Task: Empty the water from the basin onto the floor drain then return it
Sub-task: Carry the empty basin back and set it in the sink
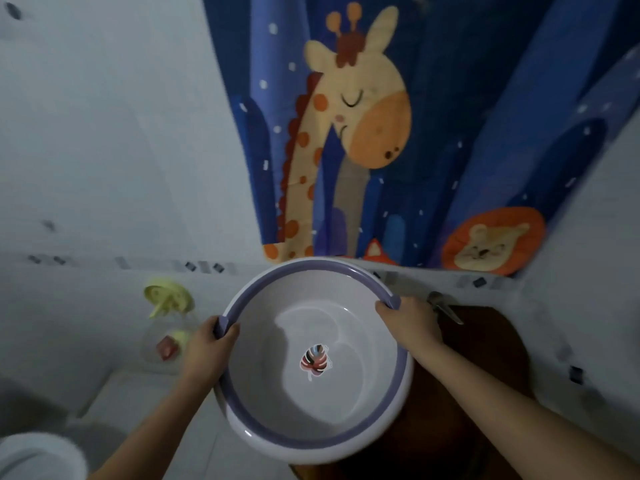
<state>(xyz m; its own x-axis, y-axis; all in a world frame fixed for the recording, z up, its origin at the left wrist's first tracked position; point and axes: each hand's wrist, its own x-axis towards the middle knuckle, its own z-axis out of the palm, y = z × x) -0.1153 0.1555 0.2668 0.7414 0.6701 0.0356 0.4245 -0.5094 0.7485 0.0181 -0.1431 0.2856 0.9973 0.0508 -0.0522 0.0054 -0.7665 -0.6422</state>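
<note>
Tiled bathroom, giraffe curtain ahead. We hold the basin by its rim, left hand and right hand, fingers curled tight over opposite edges, above a dark counter. It looks nearly empty (only a leaf sticker shows), so likely the return: lower it level.

You are standing in a home bathroom. White tiled walls with a band of small dark accent tiles run around you, and a blue shower curtain printed with a cartoon giraffe and lion (a child's pattern) hangs ahead. A toilet rim shows at lower left, a metal tap over a dark brown sink at right.
</note>
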